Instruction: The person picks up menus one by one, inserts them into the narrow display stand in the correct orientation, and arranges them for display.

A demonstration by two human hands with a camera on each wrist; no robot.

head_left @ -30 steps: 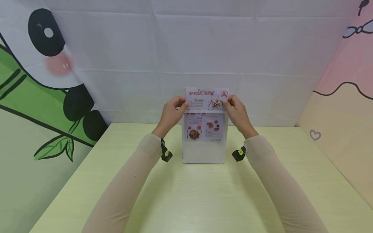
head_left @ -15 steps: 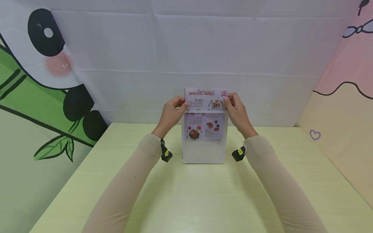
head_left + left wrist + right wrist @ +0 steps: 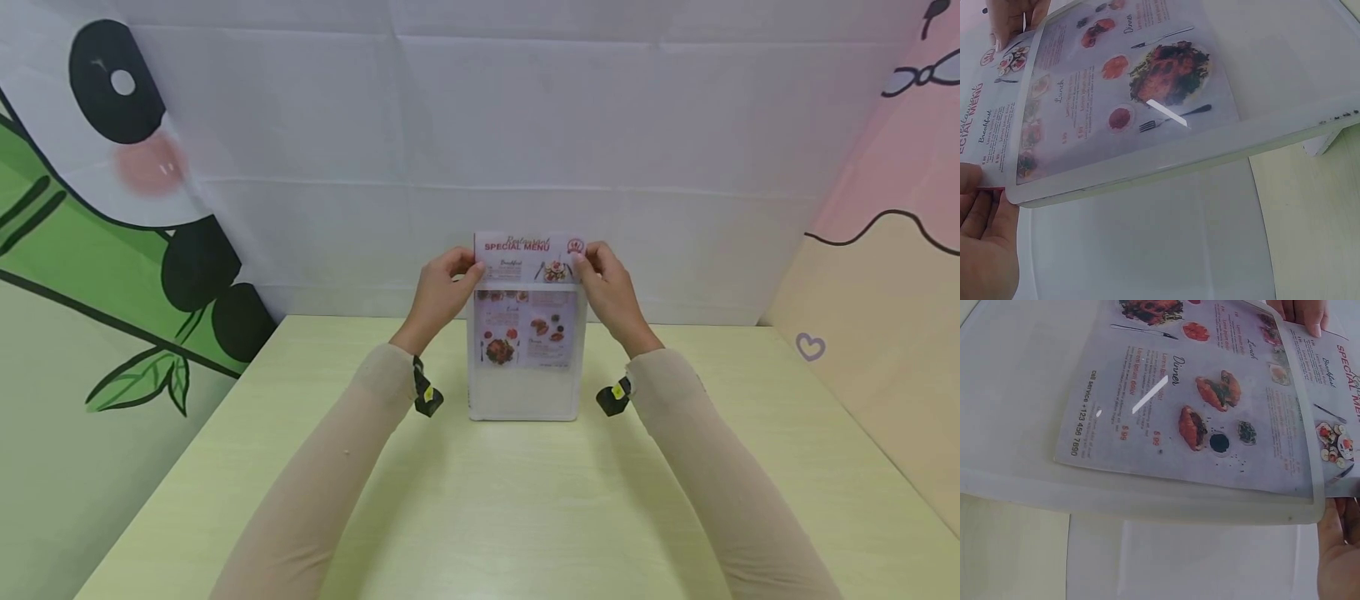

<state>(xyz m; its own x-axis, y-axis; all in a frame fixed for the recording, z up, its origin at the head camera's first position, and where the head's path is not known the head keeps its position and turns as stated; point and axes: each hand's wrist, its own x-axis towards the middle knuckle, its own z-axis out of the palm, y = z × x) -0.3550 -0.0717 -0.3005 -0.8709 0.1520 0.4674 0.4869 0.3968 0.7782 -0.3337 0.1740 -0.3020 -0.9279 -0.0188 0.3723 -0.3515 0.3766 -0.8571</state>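
Note:
A printed restaurant menu (image 3: 525,260) stands partly inside a white-framed clear sign holder (image 3: 522,396), its lower part showing through the front panel and its top part sticking out above the frame. My left hand (image 3: 442,292) pinches the menu's left edge between thumb and fingers, just above the holder's top corner. On the opposite edge my right hand (image 3: 611,292) pinches it at about the same height. In the left wrist view the menu's lower edge ends partway down the holder. The right wrist view shows the right hand (image 3: 1338,544) right beside the holder's top corner.
The holder stands on a pale wooden table (image 3: 517,508), near its back edge. Behind it hangs a white cloth backdrop (image 3: 525,125), with cartoon-printed panels at both sides. Small black wrist cameras (image 3: 429,400) sit under both sleeves. A support foot (image 3: 1322,142) shows behind the holder.
The menu has slid slightly down into the holder, so less of it sticks out on top and its bottom edge sits lower. Both hands stay at its edges; the holder has not moved.

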